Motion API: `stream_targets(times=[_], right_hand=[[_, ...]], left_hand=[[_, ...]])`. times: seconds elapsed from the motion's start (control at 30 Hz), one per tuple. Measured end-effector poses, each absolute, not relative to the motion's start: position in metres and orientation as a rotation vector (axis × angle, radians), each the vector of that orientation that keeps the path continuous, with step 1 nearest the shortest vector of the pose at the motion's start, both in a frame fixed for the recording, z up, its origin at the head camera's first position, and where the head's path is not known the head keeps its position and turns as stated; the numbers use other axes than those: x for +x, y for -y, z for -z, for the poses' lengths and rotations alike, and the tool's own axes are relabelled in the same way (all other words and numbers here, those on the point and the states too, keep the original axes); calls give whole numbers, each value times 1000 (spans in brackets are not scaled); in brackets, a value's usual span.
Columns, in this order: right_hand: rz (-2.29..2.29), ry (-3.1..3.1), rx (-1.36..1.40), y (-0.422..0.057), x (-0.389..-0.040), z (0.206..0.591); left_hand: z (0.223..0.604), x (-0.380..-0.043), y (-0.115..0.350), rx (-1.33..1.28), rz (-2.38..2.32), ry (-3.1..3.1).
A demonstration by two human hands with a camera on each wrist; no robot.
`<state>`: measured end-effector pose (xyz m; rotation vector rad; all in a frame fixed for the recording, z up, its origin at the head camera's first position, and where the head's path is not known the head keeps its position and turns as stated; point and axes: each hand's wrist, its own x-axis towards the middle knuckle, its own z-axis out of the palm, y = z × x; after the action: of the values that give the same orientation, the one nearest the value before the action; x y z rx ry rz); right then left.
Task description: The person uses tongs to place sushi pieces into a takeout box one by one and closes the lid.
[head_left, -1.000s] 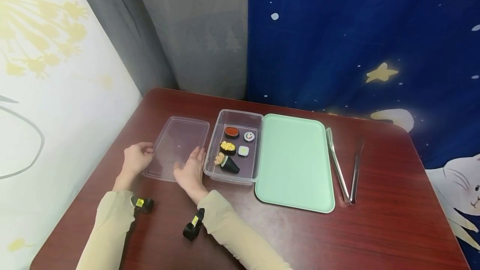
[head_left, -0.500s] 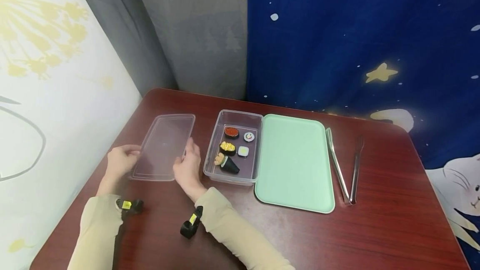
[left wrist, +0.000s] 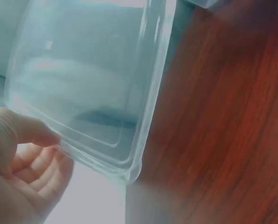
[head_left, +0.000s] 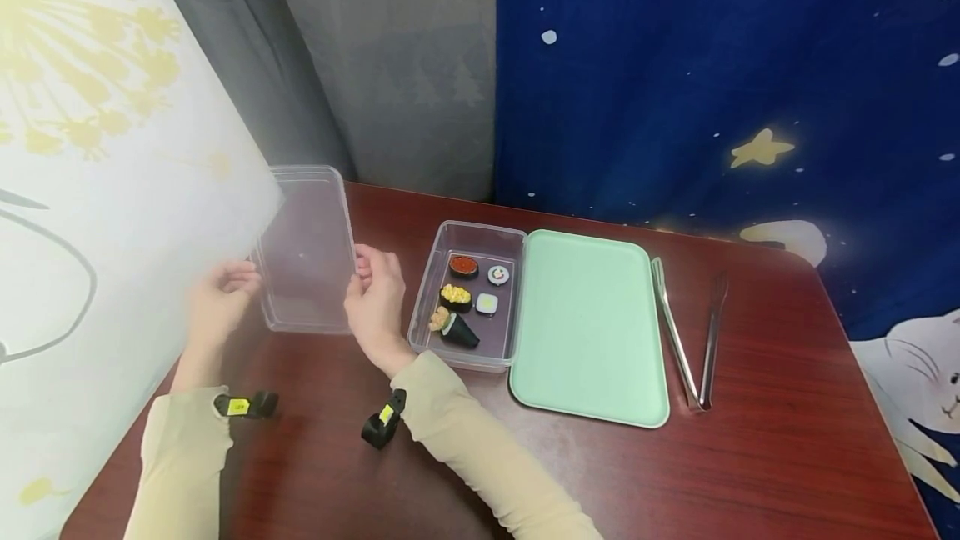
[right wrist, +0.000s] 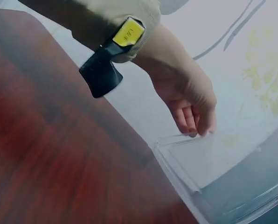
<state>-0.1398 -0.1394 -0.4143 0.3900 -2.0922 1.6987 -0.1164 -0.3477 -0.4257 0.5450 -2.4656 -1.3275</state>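
Observation:
A clear plastic lid (head_left: 307, 248) is raised and tilted up at the left of the table, held between both hands. My left hand (head_left: 221, 298) pinches its left edge; in the left wrist view the thumb lies on the rim with fingers curled beneath. On the opposite edge my right hand (head_left: 377, 298) grips with thumb and fingers. To the right of that hand sits the uncovered clear plastic box (head_left: 424, 340). Inside it lie several sushi pieces, among them a red-topped roll (head_left: 463, 266), a yellow-topped roll (head_left: 455, 297) and a dark cone-shaped hand roll (head_left: 459, 330).
A pale green tray (head_left: 592, 332) stands against the box's right side. Metal tongs (head_left: 701, 390) lie spread beyond it. A white patterned wall (head_left: 112, 215) borders the table's left side, close to the left hand; curtains (head_left: 420, 65) hang behind the table (head_left: 787, 407).
The lid has been lifted from low over the table, moved left and tipped more upright. Both hands have gone up and left with it. Box, tray and tongs have stayed in place.

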Motion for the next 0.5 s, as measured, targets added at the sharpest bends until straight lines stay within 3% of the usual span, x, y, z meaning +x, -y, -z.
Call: stream_targets(times=[0.37, 0.5], right_hand=[[-1597, 1935, 439, 132, -146, 404], [-1621, 1896, 476, 129, -149, 400]], left_hand=[[421, -124, 343, 401, 1417, 1930], [415, -121, 342, 467, 1376, 1915]])
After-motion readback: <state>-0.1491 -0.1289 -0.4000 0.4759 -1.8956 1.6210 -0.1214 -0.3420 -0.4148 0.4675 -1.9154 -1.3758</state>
